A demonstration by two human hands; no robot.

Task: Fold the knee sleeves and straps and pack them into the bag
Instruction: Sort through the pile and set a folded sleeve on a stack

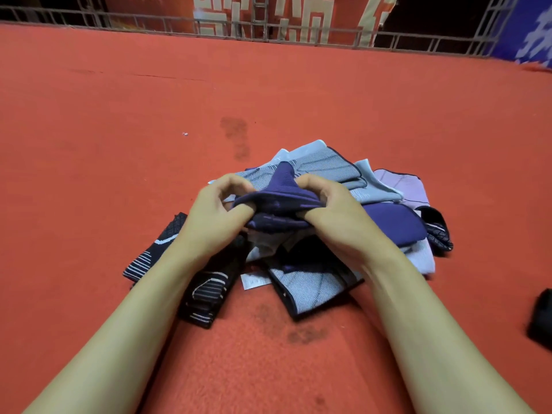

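A dark purple knee sleeve (280, 201) is bunched up between both hands above a pile of sleeves. My left hand (215, 216) pinches its left edge with thumb and curled fingers. My right hand (331, 216) grips its right edge the same way. Under them lie grey striped sleeves (325, 165), a second purple sleeve (394, 225), a pale lilac one (409, 186) and a grey striped sleeve with dark trim (310, 288). Black sleeves with white stripes (203, 291) lie under my left forearm. No bag is clearly in view.
Everything lies on red carpet (119, 144) with dark stains. A black object (542, 318) sits at the right edge, cut off by the frame. A metal railing (298, 34) with red and blue banners runs along the far side.
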